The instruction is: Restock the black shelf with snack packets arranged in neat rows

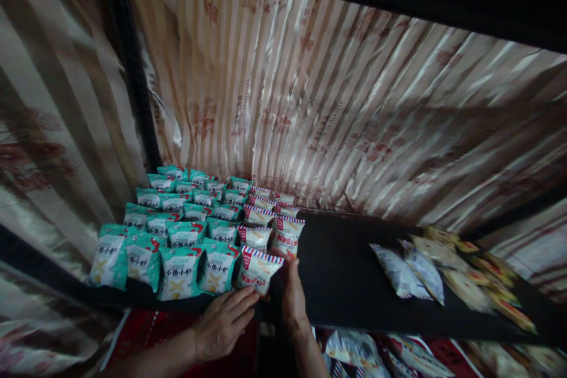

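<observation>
Rows of green snack packets (181, 269) stand upright on the left part of a black shelf (341, 283). Beside them runs a column of white packets with red and blue edging (258, 269). My left hand (224, 320) lies flat at the shelf's front edge, fingers stretched out and touching the bottom of the front white packet. My right hand (293, 295) stands on edge against the right side of that same packet, fingers straight and together. Neither hand grips anything.
Several pale and yellow-orange packets (447, 277) lie flat on the right of the shelf. A striped satin curtain (336, 106) hangs behind and to the left. A black upright post (133, 71) stands at the left. More packets (398, 357) lie on a lower level.
</observation>
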The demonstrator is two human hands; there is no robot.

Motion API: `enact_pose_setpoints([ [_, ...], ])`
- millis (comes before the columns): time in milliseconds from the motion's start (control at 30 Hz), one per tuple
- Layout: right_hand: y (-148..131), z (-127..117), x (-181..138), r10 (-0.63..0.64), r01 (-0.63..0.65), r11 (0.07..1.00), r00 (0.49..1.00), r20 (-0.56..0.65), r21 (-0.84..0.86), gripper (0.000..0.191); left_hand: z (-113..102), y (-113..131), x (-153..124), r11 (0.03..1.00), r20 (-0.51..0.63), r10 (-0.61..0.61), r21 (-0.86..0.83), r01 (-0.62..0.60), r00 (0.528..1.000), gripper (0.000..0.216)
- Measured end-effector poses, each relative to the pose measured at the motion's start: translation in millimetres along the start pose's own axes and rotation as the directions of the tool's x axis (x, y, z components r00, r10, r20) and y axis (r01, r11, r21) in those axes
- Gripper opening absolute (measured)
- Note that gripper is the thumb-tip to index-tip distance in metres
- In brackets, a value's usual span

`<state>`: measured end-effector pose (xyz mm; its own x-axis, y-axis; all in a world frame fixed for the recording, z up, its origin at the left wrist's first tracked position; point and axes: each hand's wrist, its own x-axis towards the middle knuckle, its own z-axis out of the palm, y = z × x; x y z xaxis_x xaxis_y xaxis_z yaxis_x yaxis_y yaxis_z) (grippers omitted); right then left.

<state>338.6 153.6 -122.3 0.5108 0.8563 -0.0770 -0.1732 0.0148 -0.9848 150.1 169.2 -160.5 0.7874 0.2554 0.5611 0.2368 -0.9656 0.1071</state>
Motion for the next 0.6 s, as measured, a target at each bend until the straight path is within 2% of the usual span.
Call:
enact_pose_setpoints([
  [133,-20.8,7.2,20.2,-0.014,0.014,1.0,0.997,0.081,-0.004,0.063,5.2,-6.3,-4.5,0.997,-0.019,0.076,0.013,-0.076,0.997,0.032],
  [267,-34.5,19.2,40.4,0.055,-0.06,0.998,0.99,0.134,0.032,0.069,10.2,-7.9,-5.5,0.998,-0.022,0.061,0.032,-0.06,0.998,0.031],
  [433,-40.3,20.5,53.2,0.141,-0.162,0.986,0.945,0.293,0.047,0.074,12.4,-7.0,-7.1,0.993,-0.052,0.087,0.089,-0.082,0.995,0.029],
  [500,-48.0,17.7,56.2,0.142,-0.147,0.989,0.951,0.274,-0.003,0.076,14.5,-6.9,-8.2,0.992,-0.061,0.085,0.102,-0.078,0.995,0.029],
  [600,-67.9,14.8,63.5,0.068,-0.037,0.984,0.982,0.174,-0.175,0.081,21.8,-7.9,-10.0,0.991,-0.09,0.079,0.115,-0.069,0.993,0.029],
])
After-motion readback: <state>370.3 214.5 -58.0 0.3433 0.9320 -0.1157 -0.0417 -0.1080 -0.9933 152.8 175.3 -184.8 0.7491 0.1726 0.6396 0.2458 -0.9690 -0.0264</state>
